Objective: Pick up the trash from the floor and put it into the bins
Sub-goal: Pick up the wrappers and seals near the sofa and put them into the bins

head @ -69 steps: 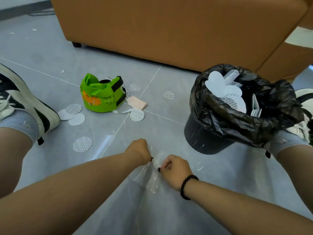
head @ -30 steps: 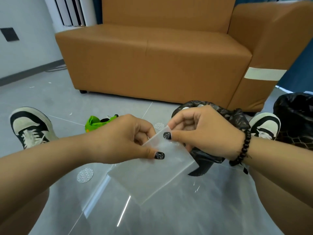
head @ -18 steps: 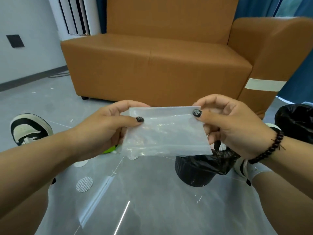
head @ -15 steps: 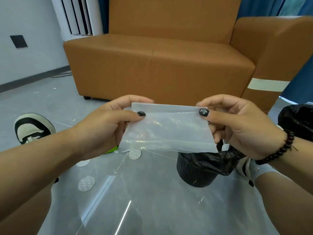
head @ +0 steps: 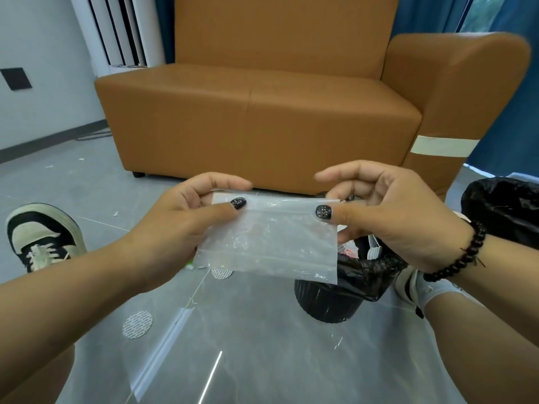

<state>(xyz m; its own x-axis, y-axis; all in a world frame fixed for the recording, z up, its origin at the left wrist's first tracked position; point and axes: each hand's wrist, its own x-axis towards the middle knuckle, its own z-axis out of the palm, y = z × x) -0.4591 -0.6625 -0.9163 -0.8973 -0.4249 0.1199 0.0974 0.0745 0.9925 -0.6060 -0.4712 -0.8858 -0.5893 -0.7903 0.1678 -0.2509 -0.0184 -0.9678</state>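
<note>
The clear rectangular plastic zip bag (head: 267,243) is held flat in the air, its long axis running left to right and its sealed strip on top. Its upper left corner is pinched by the left hand (head: 180,228), its upper right corner by the right hand (head: 388,217). Below the right hand stands the black-lined round bin (head: 335,301), partly hidden by the bag; open grey floor (head: 262,360) lies under both hands.

A tan leather sofa (head: 262,118) stands on the grey tiled floor (head: 262,345). Blue curtains (head: 507,112) hang behind it, a white louvred unit (head: 122,30) at left.
</note>
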